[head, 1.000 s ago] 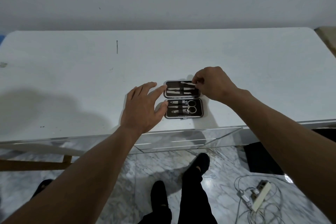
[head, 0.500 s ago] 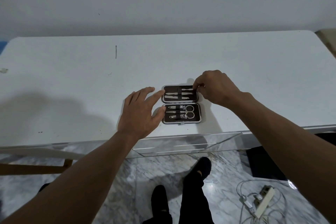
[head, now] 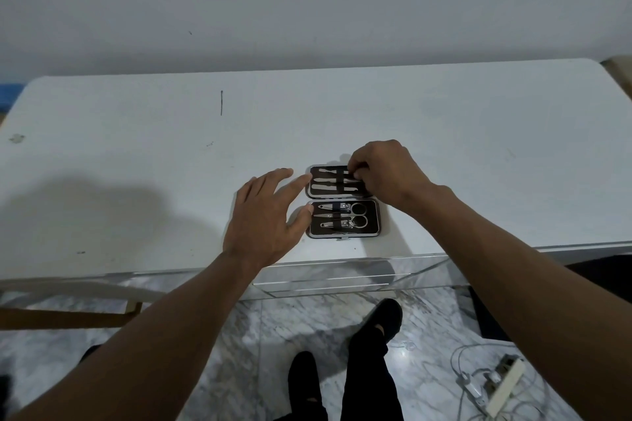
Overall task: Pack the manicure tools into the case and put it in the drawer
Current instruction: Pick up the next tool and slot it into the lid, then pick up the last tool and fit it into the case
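Note:
A small dark manicure case [head: 372, 225] lies open flat near the table's front edge. Its near half holds scissors [head: 357, 215] and clippers under a strap; its far half [head: 316, 190] holds several slim metal tools. My right hand [head: 386, 171] is over the far half's right end, fingers curled and pinching the end of a tool there. My left hand [head: 265, 215] lies flat with straight fingers, its fingertip and thumb touching the case's left edge. A clear acrylic drawer [head: 342, 278] sticks out under the table front.
The white table [head: 136, 164] reaches back to a grey wall. A thin dark pin-like mark [head: 221, 102] lies far left of centre. On the marble floor below are my feet [head: 376, 321] and a power strip with cables [head: 502, 384] at the right.
My right hand has slid a little left over the case's far half, fingers now pinching at a tool. My left hand stays against the case's left edge. The camera view shifted slightly.

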A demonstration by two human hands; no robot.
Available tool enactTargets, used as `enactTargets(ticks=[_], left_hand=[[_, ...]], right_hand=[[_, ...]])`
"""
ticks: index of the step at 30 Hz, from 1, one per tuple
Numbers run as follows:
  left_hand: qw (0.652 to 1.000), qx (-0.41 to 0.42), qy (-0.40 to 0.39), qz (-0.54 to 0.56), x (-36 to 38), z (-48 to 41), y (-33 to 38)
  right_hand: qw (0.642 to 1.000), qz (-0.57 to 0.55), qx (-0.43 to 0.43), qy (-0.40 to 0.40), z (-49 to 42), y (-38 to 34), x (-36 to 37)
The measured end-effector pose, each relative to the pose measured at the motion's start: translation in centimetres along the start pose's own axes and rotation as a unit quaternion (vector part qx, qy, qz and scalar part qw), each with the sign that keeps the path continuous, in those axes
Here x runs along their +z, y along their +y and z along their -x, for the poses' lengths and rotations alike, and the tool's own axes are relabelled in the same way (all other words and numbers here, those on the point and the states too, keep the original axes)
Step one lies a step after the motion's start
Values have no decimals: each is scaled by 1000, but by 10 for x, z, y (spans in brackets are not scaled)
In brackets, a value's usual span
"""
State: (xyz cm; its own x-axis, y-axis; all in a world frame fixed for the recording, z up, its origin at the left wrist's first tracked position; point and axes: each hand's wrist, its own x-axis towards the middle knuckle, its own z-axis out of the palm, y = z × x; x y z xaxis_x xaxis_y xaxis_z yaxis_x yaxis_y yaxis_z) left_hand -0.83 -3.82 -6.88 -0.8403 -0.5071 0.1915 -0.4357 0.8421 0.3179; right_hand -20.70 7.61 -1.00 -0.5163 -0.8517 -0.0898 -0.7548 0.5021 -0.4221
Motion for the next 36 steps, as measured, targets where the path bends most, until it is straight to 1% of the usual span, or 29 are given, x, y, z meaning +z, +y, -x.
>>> enactTargets(ticks=[17, 25, 30, 36], left_hand=[[1000, -3, 2, 5, 0, 0, 0], [1000, 1, 4, 11, -3, -1, 1], [1000, 1, -4, 17, -6, -1, 3], [1000, 14, 0, -4, -9, -3, 5]], right_hand=[[1000, -7, 10, 5, 1, -3, 1], [998, -6, 31, 47, -5, -4, -16], [999, 14, -3, 44, -21, -26, -12], [996, 35, -76, -16, -67, -81, 16]])
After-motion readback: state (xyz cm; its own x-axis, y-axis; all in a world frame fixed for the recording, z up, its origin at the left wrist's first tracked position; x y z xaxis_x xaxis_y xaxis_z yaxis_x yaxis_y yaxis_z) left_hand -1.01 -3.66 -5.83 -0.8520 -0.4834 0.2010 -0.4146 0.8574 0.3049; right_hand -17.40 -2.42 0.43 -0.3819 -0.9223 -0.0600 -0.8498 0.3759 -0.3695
